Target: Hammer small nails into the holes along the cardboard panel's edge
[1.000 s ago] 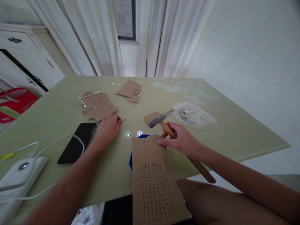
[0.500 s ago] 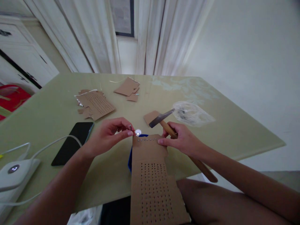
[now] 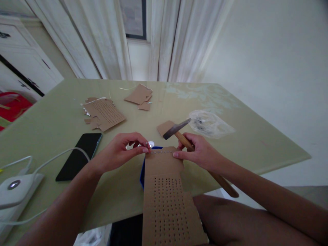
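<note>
A long cardboard strip (image 3: 164,167) stretches from the table edge toward me, its lower part covered in rows of small holes. Several small metal dots, like nail heads, line its far end. My left hand (image 3: 125,150) is closed in a pinch at the strip's far left corner; a tiny grey metal tip shows between the fingers, its kind unclear. My right hand (image 3: 198,152) grips the wooden handle of a hammer (image 3: 186,140), its thumb pressing on the strip's right edge. The metal head points up and left. Partly hidden under the strip is a blue container (image 3: 141,177).
Perforated cardboard (image 3: 105,114), plain cardboard pieces (image 3: 139,94) and a clear plastic bag (image 3: 210,123) lie farther back. At left are a black phone (image 3: 79,157), a white cable and a white power strip (image 3: 20,191). A small white round object (image 3: 151,144) sits behind the strip.
My left hand has shifted slightly right, its fingertips now over the strip's far left corner. My right hand and the hammer have barely moved.
</note>
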Demonstrator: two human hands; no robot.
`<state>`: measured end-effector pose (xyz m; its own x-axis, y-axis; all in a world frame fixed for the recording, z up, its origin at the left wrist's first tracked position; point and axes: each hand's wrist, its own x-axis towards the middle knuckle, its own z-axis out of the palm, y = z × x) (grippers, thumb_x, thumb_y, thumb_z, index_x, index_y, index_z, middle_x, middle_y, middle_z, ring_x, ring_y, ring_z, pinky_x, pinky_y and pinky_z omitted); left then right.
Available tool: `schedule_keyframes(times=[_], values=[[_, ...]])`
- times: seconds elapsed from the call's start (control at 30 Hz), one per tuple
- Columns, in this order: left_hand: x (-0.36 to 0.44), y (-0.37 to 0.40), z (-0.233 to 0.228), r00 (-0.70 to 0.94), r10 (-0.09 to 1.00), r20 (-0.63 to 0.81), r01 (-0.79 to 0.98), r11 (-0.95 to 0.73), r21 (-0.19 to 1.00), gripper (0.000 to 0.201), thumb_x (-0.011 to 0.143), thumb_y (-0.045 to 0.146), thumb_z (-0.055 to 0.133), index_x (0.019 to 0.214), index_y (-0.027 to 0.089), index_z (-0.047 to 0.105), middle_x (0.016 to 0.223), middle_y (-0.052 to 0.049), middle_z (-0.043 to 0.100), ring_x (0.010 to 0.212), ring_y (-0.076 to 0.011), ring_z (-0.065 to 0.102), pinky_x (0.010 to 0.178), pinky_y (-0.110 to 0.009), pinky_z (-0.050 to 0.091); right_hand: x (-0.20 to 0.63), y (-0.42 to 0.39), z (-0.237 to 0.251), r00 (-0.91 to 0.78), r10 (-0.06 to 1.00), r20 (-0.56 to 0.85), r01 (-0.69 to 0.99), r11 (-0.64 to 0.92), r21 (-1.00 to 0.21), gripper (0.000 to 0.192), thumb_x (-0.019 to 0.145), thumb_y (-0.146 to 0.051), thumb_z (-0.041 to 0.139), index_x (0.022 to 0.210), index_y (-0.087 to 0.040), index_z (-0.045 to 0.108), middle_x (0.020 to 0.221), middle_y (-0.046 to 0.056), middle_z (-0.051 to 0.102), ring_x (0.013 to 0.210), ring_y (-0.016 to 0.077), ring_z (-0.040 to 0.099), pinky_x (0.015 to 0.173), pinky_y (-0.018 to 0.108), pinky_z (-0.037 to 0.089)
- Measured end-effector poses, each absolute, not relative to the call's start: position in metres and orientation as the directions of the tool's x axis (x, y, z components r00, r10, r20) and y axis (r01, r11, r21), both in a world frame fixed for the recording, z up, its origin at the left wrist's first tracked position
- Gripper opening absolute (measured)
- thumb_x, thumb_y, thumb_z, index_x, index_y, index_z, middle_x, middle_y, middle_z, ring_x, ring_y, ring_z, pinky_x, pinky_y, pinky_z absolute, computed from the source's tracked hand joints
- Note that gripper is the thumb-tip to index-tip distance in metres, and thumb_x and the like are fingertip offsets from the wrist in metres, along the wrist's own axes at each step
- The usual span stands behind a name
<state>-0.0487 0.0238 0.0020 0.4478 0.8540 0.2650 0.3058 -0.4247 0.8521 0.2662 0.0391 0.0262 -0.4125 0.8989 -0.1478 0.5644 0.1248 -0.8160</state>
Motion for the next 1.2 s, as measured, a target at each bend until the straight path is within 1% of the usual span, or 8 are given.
schedule_keyframes(times=[0.2, 0.4, 0.67, 0.87, 0.97, 1.07, 1.13, 1.2], values=[[-0.049, 0.024, 0.003, 0.441, 0.856, 0.268, 0.329, -0.432, 0.840, 0.015, 0.099, 0.035, 0.079, 0.096, 0.021, 0.084, 0.088, -0.003, 0.082, 0.077, -0.0157, 0.072, 0.067, -0.026, 0.051, 0.267, 0.039, 0.026, -0.409, 0.900, -0.150, 0.566, 0.121, -0.816, 0.032, 0.078, -0.046, 0.088, 0.086, -0.021, 0.068, 0.078, 0.000, 0.066, 0.068, 0.0171, 0.052, 0.062, 0.032, 0.040], [-0.049, 0.023, 0.002, 0.438, 0.859, 0.266, 0.328, -0.428, 0.842, 0.015, 0.100, 0.035, 0.077, 0.096, 0.021, 0.084, 0.089, -0.004, 0.083, 0.079, -0.0161, 0.074, 0.067, -0.025, 0.051, 0.267, 0.039, 0.025, -0.410, 0.900, -0.150, 0.564, 0.120, -0.817, 0.032, 0.079, -0.046, 0.087, 0.086, -0.021, 0.068, 0.076, -0.001, 0.064, 0.068, 0.0173, 0.052, 0.062, 0.032, 0.041], [-0.046, 0.022, 0.003, 0.429, 0.848, 0.311, 0.337, -0.470, 0.816, 0.013, 0.100, 0.033, 0.079, 0.096, 0.022, 0.085, 0.087, -0.002, 0.083, 0.076, -0.0141, 0.071, 0.066, -0.023, 0.051, 0.267, 0.039, 0.026, -0.420, 0.895, -0.150, 0.568, 0.131, -0.812, 0.032, 0.079, -0.047, 0.087, 0.086, -0.022, 0.068, 0.077, -0.001, 0.064, 0.069, 0.0179, 0.053, 0.063, 0.032, 0.041], [-0.045, 0.022, 0.001, 0.420, 0.845, 0.333, 0.330, -0.483, 0.811, 0.012, 0.100, 0.034, 0.080, 0.096, 0.023, 0.085, 0.088, -0.002, 0.083, 0.077, -0.0143, 0.072, 0.067, -0.024, 0.051, 0.268, 0.040, 0.023, -0.424, 0.892, -0.157, 0.596, 0.144, -0.790, 0.033, 0.080, -0.049, 0.087, 0.087, -0.022, 0.068, 0.073, -0.003, 0.059, 0.065, 0.0167, 0.049, 0.060, 0.032, 0.037], [-0.045, 0.021, 0.001, 0.419, 0.842, 0.340, 0.338, -0.492, 0.802, 0.013, 0.100, 0.035, 0.081, 0.097, 0.023, 0.085, 0.089, -0.003, 0.084, 0.079, -0.0151, 0.073, 0.068, -0.025, 0.051, 0.269, 0.041, 0.024, -0.440, 0.887, -0.137, 0.616, 0.187, -0.765, 0.029, 0.089, -0.049, 0.080, 0.087, -0.022, 0.067, 0.074, -0.002, 0.058, 0.068, 0.0177, 0.051, 0.062, 0.032, 0.037], [-0.046, 0.021, 0.001, 0.422, 0.838, 0.346, 0.346, -0.501, 0.793, 0.013, 0.100, 0.035, 0.080, 0.098, 0.023, 0.084, 0.089, -0.002, 0.083, 0.078, -0.0145, 0.072, 0.067, -0.025, 0.050, 0.268, 0.040, 0.035, -0.446, 0.895, -0.035, 0.629, 0.285, -0.723, 0.032, 0.103, -0.048, 0.064, 0.083, -0.023, 0.061, 0.078, 0.001, 0.059, 0.071, 0.0190, 0.053, 0.064, 0.034, 0.037], [-0.046, 0.020, 0.001, 0.422, 0.835, 0.353, 0.352, -0.509, 0.785, 0.013, 0.100, 0.035, 0.080, 0.097, 0.023, 0.084, 0.088, -0.001, 0.082, 0.076, -0.0136, 0.071, 0.066, -0.024, 0.049, 0.265, 0.038, 0.050, -0.459, 0.888, 0.028, 0.647, 0.356, -0.674, 0.037, 0.108, -0.047, 0.057, 0.079, -0.024, 0.054, 0.074, 0.000, 0.057, 0.068, 0.0184, 0.051, 0.064, 0.035, 0.035], [-0.047, 0.020, 0.000, 0.428, 0.832, 0.353, 0.361, -0.515, 0.777, 0.012, 0.100, 0.034, 0.080, 0.097, 0.023, 0.084, 0.086, 0.000, 0.081, 0.075, -0.0128, 0.069, 0.067, -0.024, 0.048, 0.258, 0.033, 0.070, -0.512, 0.859, 0.016, 0.661, 0.406, -0.631, 0.038, 0.111, -0.045, 0.054, 0.078, -0.024, 0.054, 0.068, -0.001, 0.057, 0.063, 0.0178, 0.051, 0.064, 0.035, 0.032]])
